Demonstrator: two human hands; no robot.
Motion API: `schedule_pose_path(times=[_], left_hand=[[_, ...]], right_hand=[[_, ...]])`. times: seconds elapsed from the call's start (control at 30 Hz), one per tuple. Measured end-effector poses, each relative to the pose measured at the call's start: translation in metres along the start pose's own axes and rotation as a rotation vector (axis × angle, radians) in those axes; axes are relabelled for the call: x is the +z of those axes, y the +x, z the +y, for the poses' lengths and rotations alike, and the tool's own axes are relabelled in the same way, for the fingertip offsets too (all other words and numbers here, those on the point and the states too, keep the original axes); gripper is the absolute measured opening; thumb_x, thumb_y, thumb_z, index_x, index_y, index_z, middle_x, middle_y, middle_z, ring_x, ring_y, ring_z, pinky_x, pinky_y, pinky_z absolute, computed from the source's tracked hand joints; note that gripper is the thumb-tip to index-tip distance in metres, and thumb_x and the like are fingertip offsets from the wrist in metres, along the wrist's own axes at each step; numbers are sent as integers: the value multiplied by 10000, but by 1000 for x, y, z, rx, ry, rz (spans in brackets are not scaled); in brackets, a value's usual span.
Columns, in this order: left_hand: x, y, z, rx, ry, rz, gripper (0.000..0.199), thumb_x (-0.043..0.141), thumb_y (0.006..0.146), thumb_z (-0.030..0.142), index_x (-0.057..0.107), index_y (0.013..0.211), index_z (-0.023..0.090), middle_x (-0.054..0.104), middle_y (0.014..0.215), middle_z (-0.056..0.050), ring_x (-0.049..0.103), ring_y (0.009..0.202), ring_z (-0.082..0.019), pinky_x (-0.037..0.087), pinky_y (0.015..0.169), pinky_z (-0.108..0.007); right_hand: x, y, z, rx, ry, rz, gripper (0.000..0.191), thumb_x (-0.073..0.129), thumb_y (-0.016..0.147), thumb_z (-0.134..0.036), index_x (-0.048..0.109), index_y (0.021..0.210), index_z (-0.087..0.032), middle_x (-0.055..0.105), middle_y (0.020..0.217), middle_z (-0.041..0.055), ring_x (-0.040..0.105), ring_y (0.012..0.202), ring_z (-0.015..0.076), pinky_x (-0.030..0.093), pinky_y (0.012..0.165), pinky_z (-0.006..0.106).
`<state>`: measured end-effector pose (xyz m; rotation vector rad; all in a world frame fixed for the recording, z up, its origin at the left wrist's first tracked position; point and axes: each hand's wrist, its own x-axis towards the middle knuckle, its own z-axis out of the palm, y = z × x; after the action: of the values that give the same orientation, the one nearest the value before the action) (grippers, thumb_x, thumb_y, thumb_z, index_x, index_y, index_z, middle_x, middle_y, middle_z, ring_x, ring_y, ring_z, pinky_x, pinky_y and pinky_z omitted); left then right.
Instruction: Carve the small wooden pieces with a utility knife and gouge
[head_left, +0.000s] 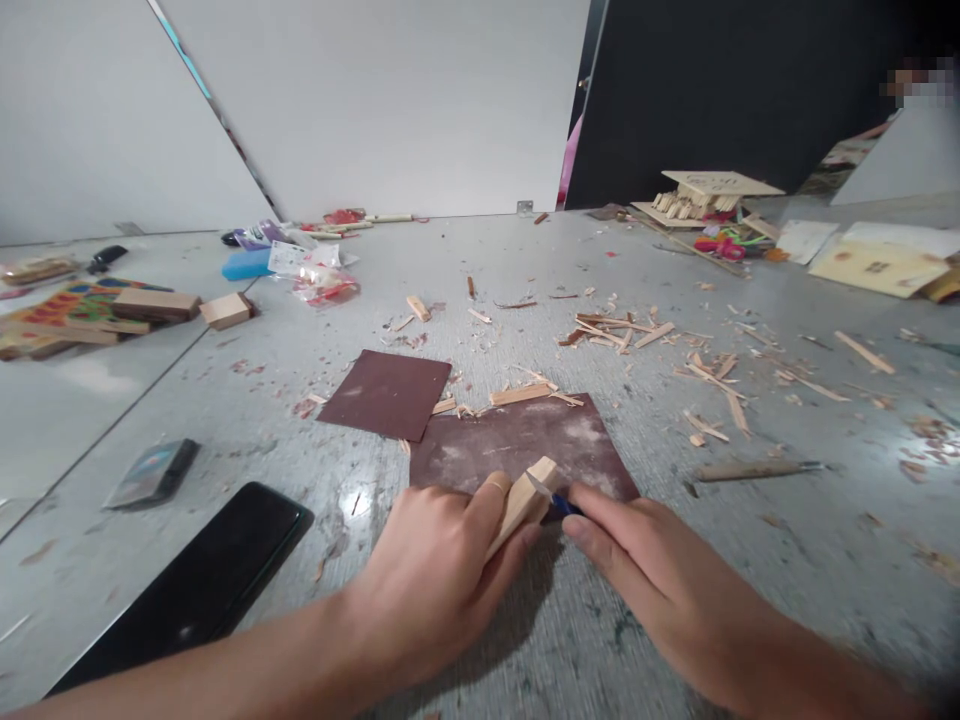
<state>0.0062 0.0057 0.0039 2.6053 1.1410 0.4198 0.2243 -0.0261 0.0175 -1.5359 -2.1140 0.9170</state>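
My left hand [450, 555] is closed around a pale wooden block [521, 510], whose far end slants and sticks out past the fingers. In my right hand [645, 560] is a small carving knife [564, 504] with a blue handle. Its blade touches the block near the far end. Most of the handle is hidden in my fingers. Under both hands lies a sheet of brown sandpaper [465, 450] dusted with pale powder. A second, smaller piece of sandpaper [386, 393] overlaps its left corner.
Wood shavings [622, 330] are scattered over the grey table. A wooden-handled carving tool [750, 470] lies at right, a black phone [195, 580] at left. Wooden blocks [157, 304] lie farther left; a small stick model [697, 200] stands at the back right.
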Motion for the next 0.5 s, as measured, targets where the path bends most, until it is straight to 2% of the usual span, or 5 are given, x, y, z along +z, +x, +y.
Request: schedule_pose_path(times=[0.1, 0.3, 0.4, 0.5], left_hand=[[0, -1, 1, 26, -44, 28, 217, 355, 1059, 297, 469, 895, 210, 554, 644, 25, 471, 474, -134, 241, 490, -299], [-6, -5, 8, 98, -168, 115, 173, 405, 1056, 228, 458, 892, 209, 523, 671, 30, 441, 508, -125, 269, 501, -299], [-7, -7, 9, 108, -192, 119, 164, 406, 1054, 209, 477, 906, 197, 509, 677, 31, 444, 514, -121, 285, 507, -295], [-7, -8, 8, 90, -195, 112, 177, 404, 1060, 221, 499, 915, 187, 505, 671, 36, 454, 508, -118, 290, 500, -292]], right_hand=[[-1, -2, -2, -18, 42, 13, 321, 390, 1078, -370, 685, 1065, -244, 761, 892, 23, 703, 770, 180, 503, 692, 298], [-1, -10, -5, -48, 17, 79, 392, 360, 1068, -431, 691, 942, -265, 728, 730, 9, 675, 639, 191, 486, 605, 308], [-4, -10, -6, -46, 7, 97, 388, 373, 1068, -445, 698, 955, -267, 739, 748, 9, 676, 640, 187, 477, 593, 303], [-8, -8, -5, -20, 7, 62, 354, 400, 1069, -432, 696, 992, -254, 733, 744, 3, 676, 654, 174, 472, 599, 287]])
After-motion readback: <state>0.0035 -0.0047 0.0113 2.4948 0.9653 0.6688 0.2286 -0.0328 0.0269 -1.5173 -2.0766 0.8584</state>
